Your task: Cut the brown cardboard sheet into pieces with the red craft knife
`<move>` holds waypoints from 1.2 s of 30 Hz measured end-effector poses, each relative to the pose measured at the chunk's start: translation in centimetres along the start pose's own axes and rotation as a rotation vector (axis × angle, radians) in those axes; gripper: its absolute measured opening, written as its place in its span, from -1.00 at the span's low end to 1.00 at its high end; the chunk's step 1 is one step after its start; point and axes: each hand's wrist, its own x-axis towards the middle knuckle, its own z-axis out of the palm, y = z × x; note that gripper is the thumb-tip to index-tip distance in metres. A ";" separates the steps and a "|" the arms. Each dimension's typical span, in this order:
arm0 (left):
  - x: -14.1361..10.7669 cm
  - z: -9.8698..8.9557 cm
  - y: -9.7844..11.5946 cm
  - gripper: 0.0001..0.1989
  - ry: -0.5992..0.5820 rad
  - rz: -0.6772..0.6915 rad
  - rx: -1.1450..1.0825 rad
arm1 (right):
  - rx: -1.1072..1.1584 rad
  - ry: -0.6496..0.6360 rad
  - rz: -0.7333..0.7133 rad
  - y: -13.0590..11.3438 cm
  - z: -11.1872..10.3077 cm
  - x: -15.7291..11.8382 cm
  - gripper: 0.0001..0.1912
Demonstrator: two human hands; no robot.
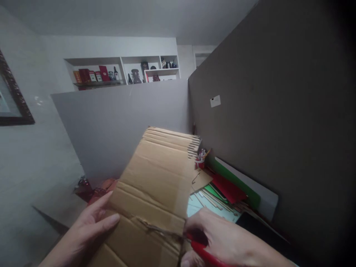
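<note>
Cardboard (157,172) before red pen cup (200,163)

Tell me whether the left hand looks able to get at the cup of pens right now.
Probably not directly: the left hand is holding the cardboard by its left side, and in this view the cardboard stands between that hand and the cup of pens.

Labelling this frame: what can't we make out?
All head view:
Left hand: most fingers hidden behind the cardboard.
Cardboard's lower end: cut off by the bottom edge.
Red handle: partly hidden by the right hand.
Dark streak: blade or cut, too blurred to tell.
Shelf boxes: lettering too small.
</note>
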 end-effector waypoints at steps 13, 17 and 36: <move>-0.4 0.9 -0.1 -0.40 -0.241 -0.055 -0.038 | 0.252 0.057 -0.217 -1.7 0.8 1.4 -0.47; 0.5 0.0 -0.5 -0.50 -0.332 -0.030 -0.092 | 0.176 -0.069 -0.140 -1.5 0.2 1.5 -0.55; 2.2 -0.9 -1.8 -0.14 -0.433 -0.133 -0.026 | 0.218 -0.008 -0.321 1.9 2.2 1.3 -0.19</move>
